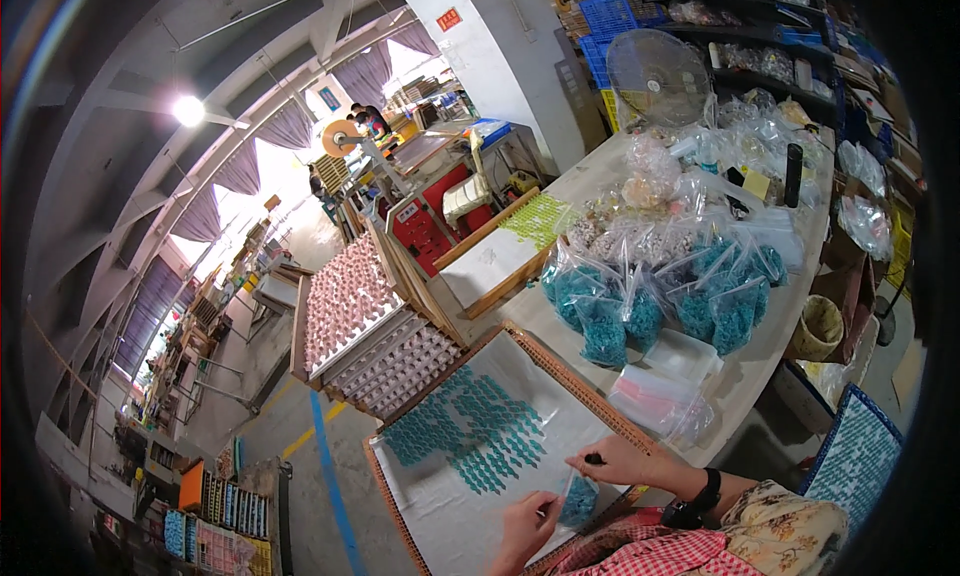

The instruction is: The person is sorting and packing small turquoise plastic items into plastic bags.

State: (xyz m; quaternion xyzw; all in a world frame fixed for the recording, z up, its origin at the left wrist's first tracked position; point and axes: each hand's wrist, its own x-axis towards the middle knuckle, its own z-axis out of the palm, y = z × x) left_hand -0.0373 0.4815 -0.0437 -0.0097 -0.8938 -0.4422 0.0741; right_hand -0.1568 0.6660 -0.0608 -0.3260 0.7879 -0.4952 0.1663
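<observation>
A small clear plastic bag with teal pieces in its lower part stands low over the near right of a white-lined, wood-edged tray. My right hand comes in from the right, its fingers closed at the bag's upper edge. Something small and black shows by those fingers, too small to name. Left of the bag, my left hand has its fingertips pinched together; whatever is between them is hidden. Rows of small teal pieces lie on the tray's white sheet, with a gap among them.
Filled bags of teal pieces crowd the table beyond the tray. Flat plastic bags lie right of it. Stacked trays with pink pieces stand at the left. Another tray holds yellow-green pieces. A round fan stands at the back.
</observation>
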